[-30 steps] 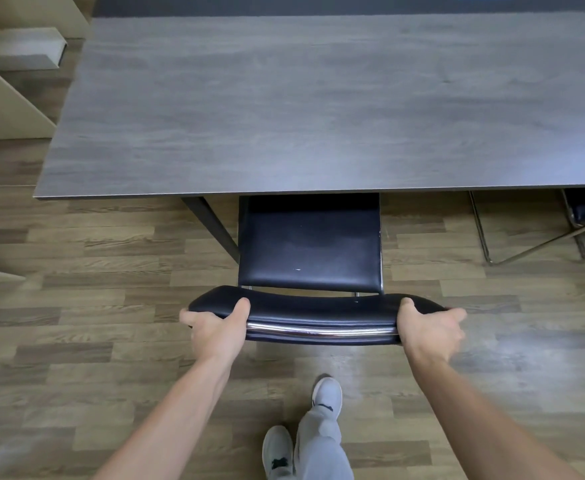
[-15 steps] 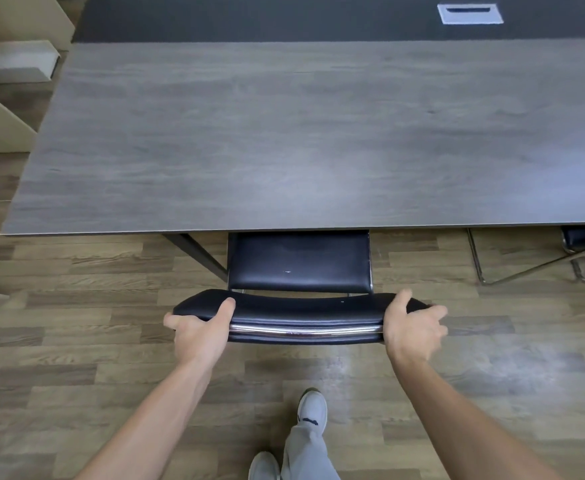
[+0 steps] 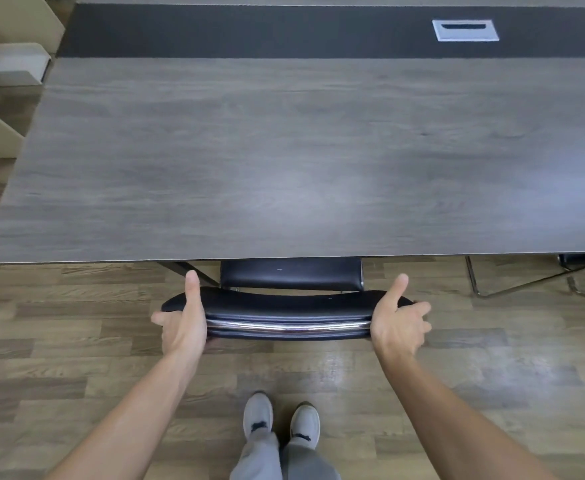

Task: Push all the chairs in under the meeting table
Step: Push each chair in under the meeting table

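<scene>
Head view: your left hand and right hand press the backrest of the black padded, chrome-railed chair. Your right fingers are loosely spread; I cannot tell the left grip. The seat sits mostly under the grey wood-grain surface. Push evenly.

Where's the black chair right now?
Head view, lower centre: the black chair sits with its seat mostly under the meeting table, its backrest between the left hand and right hand.

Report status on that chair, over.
Left hand, right hand pressing chair backrest. Seat mostly under table. Table leg close beside seat.
</scene>
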`<move>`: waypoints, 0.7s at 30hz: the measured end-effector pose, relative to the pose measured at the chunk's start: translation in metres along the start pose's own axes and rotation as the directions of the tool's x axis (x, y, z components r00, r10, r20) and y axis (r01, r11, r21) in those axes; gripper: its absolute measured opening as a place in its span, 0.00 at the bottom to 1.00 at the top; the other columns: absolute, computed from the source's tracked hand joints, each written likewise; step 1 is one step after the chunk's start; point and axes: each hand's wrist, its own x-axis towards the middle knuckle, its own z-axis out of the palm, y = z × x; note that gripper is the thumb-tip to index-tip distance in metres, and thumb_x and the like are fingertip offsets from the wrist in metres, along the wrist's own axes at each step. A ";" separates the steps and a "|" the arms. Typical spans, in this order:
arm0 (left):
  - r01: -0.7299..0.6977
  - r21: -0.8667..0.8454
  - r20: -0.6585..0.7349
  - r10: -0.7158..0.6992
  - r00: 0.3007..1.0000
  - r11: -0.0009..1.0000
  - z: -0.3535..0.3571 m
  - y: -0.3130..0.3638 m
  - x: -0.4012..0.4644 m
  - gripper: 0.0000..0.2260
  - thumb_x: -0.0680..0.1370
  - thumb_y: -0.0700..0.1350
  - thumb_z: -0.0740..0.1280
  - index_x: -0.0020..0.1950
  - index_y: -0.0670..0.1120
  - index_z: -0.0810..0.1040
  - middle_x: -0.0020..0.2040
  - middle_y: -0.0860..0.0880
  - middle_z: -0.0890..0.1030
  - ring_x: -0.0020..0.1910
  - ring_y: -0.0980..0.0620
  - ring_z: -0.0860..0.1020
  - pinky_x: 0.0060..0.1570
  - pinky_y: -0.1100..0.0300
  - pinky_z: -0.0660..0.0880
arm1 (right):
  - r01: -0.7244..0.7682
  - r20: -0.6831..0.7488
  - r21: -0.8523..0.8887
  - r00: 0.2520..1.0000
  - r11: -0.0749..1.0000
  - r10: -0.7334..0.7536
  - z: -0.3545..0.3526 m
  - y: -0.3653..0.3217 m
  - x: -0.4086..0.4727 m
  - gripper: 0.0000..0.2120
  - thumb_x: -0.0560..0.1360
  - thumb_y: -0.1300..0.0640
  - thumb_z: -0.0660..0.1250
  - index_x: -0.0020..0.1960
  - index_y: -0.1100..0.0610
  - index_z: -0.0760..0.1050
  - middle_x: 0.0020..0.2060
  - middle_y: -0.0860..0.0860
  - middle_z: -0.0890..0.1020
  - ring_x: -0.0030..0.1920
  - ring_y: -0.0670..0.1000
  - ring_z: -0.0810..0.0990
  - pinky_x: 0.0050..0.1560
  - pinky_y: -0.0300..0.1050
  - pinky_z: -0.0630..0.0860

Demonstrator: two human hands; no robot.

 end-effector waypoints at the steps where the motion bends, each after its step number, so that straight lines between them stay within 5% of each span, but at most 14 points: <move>1: 0.003 0.005 -0.002 -0.003 1.000 1.000 0.002 0.004 0.003 0.58 0.57 0.84 0.56 0.75 0.46 0.54 0.61 0.39 0.75 0.56 0.34 0.79 0.59 0.39 0.75 | 0.003 -0.001 -0.001 1.000 1.000 -0.003 0.002 -0.003 0.002 0.46 0.72 0.24 0.41 0.72 0.61 0.58 0.64 0.67 0.67 0.58 0.69 0.72 0.48 0.57 0.66; 7: -0.004 -0.016 0.010 0.005 1.000 1.000 0.010 0.028 0.015 0.54 0.60 0.83 0.57 0.74 0.48 0.56 0.57 0.41 0.74 0.47 0.38 0.81 0.52 0.41 0.80 | -0.001 -0.011 0.011 1.000 1.000 0.002 0.013 -0.025 0.011 0.47 0.73 0.25 0.42 0.76 0.60 0.54 0.66 0.68 0.66 0.60 0.69 0.72 0.51 0.58 0.68; 21: -0.033 0.149 -0.074 0.045 0.996 0.988 0.028 0.052 0.032 0.47 0.70 0.78 0.53 0.74 0.43 0.56 0.59 0.38 0.77 0.53 0.36 0.79 0.56 0.46 0.74 | -0.014 -0.057 0.020 0.998 1.000 0.015 0.027 -0.061 0.022 0.46 0.74 0.26 0.44 0.79 0.58 0.47 0.69 0.69 0.64 0.63 0.71 0.71 0.61 0.62 0.68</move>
